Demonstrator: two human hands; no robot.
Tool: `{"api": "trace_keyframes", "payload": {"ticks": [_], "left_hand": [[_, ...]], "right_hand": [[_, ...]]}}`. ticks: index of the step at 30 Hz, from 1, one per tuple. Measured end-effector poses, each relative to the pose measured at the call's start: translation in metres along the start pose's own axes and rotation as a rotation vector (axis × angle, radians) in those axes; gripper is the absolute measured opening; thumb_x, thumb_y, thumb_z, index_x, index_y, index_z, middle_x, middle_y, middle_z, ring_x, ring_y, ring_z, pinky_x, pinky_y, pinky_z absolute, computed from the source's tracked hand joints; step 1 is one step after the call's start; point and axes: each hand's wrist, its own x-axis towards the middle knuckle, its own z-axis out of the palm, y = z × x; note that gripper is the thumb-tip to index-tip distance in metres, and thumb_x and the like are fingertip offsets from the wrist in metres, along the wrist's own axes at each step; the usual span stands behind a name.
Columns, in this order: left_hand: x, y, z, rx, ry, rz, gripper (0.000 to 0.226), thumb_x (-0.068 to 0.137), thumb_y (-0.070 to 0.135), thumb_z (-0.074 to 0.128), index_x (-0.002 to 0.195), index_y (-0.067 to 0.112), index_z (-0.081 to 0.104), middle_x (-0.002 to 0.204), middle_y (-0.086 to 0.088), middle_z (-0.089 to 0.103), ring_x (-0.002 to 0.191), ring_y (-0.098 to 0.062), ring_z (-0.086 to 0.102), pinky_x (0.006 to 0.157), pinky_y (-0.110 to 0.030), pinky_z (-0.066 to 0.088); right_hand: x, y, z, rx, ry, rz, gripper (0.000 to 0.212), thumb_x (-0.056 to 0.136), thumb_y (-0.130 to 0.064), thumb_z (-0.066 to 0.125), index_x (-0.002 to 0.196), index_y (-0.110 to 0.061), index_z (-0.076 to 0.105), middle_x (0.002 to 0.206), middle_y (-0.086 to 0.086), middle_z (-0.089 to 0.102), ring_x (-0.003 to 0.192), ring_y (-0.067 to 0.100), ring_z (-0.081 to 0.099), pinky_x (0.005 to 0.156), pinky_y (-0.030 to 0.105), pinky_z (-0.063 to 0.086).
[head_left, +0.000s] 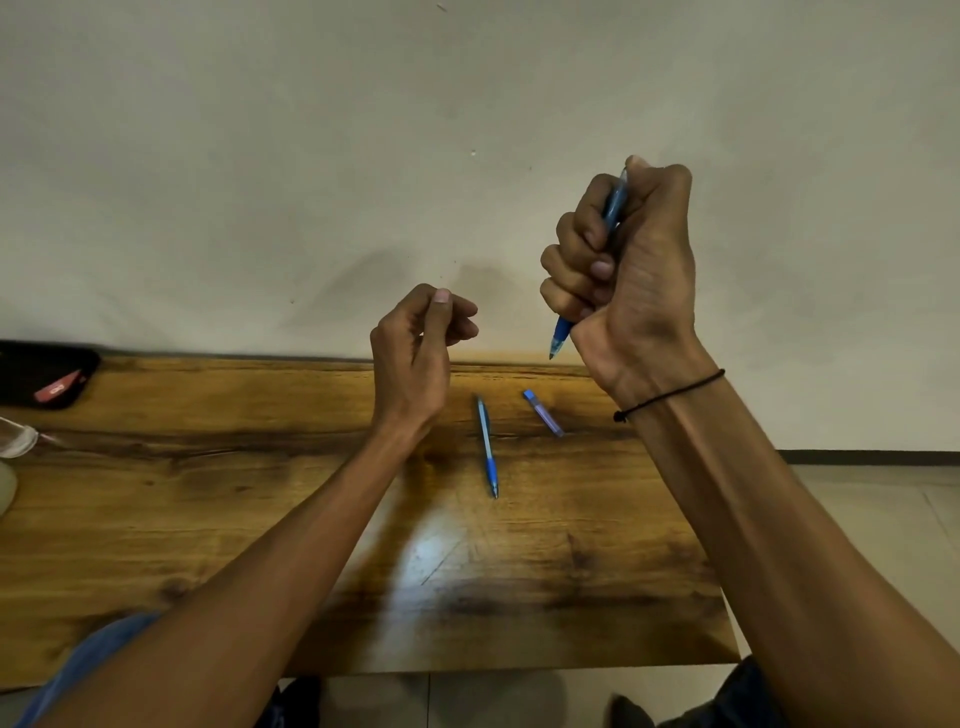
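Note:
My right hand (623, 270) is raised above the far edge of the wooden table (208, 519) and grips a blue pen (562, 332) in a fist, tip pointing down. My left hand (421, 343) hovers to its left with the fingers curled and the thumb meeting the fingertips; I see nothing between them. A second blue pen (487, 447) lies on the table between my hands, tip toward me. A small blue and purple refill tube (543, 413) lies just right of it.
A black pouch (36, 371) with a red item on it sits at the table's far left. A clear object (15, 441) pokes in at the left edge. A plain wall stands right behind the table. The table ends at the right, with tiled floor (857, 519) beyond.

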Motion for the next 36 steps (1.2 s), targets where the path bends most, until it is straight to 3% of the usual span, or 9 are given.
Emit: {"api": "trace_keyframes", "payload": {"ticks": [36], "left_hand": [[-0.0001,0.0024,0.0000,0.022,0.011,-0.005,0.032,0.112,0.017,0.046,0.096,0.012,0.073,0.082,-0.002,0.073,0.080,-0.015,0.073,0.076,-0.021,0.059]], "right_hand": [[-0.0014,-0.0077,0.0035,0.019,0.027,0.020,0.050,0.109,-0.037,0.026,0.064,-0.016,0.027,0.048,-0.004,0.019,0.044,0.011,0.011,0.045,0.020,0.013]]}}
